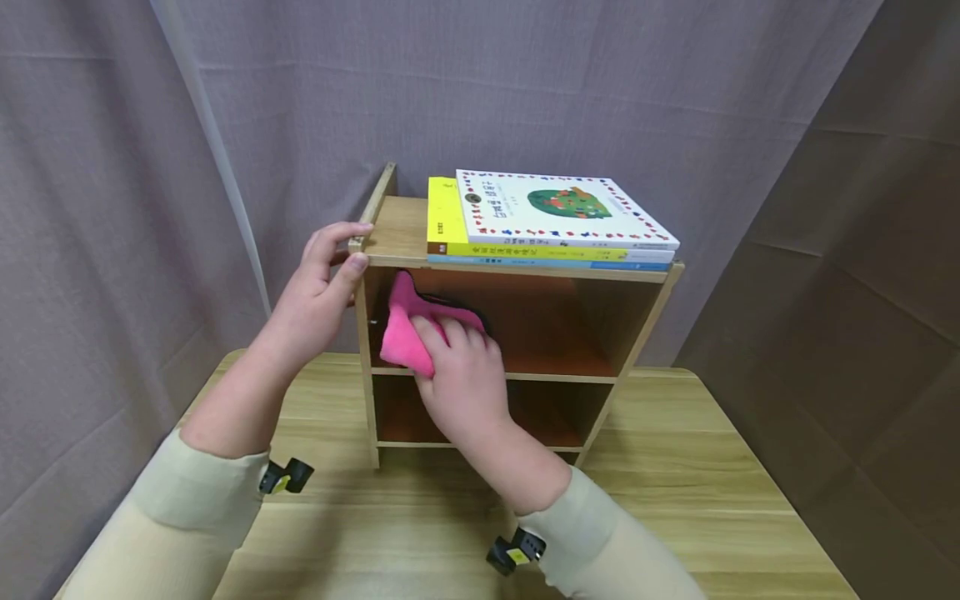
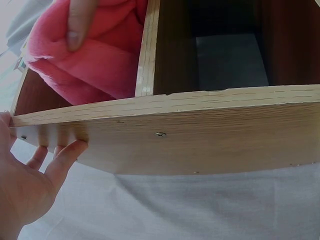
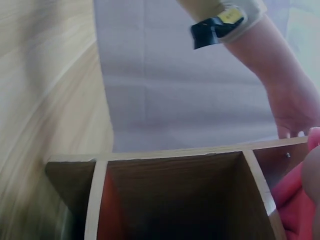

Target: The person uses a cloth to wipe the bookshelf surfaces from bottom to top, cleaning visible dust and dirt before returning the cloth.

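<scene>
A small wooden bookshelf [image 1: 491, 377] stands on the table with its compartments facing me. My left hand [image 1: 313, 287] grips its upper left corner, thumb at the front edge and a finger over the top. Other fingertips touch the outside of the side panel [image 2: 210, 137] in the left wrist view. Inside the upper compartment my right hand [image 1: 468, 379] holds a bright pink cloth [image 1: 405, 337], bunched toward the left wall. The cloth [image 2: 95, 55] fills much of that compartment in the left wrist view. At the right wrist view's edge, part of the pink cloth [image 3: 295, 205] shows.
A stack of several books lies on the shelf's top, with a white picture book [image 1: 562, 208] uppermost and a yellow book [image 1: 444, 208] below. Beneath the upper compartment is a lower compartment [image 1: 547, 412]. Grey curtain [image 1: 525, 83] hangs behind the wood-grain table [image 1: 697, 483].
</scene>
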The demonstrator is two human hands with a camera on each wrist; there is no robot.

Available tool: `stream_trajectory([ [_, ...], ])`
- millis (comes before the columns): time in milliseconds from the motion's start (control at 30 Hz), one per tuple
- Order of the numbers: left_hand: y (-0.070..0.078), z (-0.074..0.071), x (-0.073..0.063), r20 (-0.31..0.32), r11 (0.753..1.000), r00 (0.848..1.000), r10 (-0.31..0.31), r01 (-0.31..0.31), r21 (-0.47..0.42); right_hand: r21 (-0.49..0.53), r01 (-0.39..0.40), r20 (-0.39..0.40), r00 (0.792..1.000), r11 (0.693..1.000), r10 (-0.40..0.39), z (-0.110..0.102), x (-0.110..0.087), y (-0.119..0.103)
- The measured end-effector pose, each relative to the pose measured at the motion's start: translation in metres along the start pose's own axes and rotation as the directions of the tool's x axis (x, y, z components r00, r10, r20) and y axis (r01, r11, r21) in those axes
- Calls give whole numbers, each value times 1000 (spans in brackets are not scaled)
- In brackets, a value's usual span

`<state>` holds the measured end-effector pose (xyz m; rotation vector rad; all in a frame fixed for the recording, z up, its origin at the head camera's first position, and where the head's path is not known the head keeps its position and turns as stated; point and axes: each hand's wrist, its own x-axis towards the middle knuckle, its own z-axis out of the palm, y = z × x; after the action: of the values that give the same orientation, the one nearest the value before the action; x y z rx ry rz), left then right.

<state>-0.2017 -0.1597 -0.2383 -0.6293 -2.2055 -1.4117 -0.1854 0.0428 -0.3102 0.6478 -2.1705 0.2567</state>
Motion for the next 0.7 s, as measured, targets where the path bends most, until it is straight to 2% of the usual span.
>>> stream_trajectory([
  [267, 0, 0, 1, 0, 1000, 1000, -1, 1, -9, 125, -156, 51, 987, 980, 150, -4, 11, -2],
  [533, 0, 0, 1, 2, 1000, 1000, 0, 0, -11, 241, -240, 42, 971, 940, 237, -5, 20, -9],
  [700, 0, 0, 1, 4, 1000, 1000, -1, 1, -12, 287, -259, 53, 966, 922, 254, -5, 27, -16],
])
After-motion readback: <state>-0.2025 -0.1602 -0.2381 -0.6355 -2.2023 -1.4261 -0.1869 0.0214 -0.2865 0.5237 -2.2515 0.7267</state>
